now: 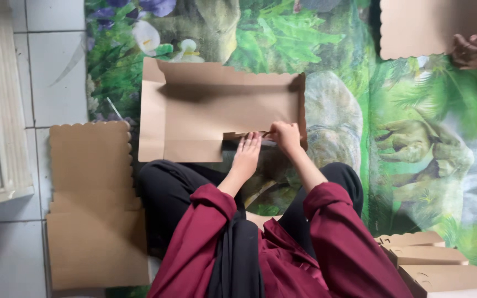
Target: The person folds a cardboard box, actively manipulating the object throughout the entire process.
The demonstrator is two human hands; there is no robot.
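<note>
Hands [266, 144] on brown cardboard sheet [222, 116]

Counted on the floor: one partly folded brown cardboard box blank [222, 113] under the person's two hands, left hand [248, 152] and right hand [285, 135]; one stack of flat blanks [92, 204] at the left; three folded boxes [432, 265] at lower right; one more blank [420, 27] and one other person's hand [476, 51] at upper right.

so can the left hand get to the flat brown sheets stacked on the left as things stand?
Probably yes. The left hand rests flat on the folded sheet; the stack of flat sheets lies beside the person's left knee, nothing between them.
</note>
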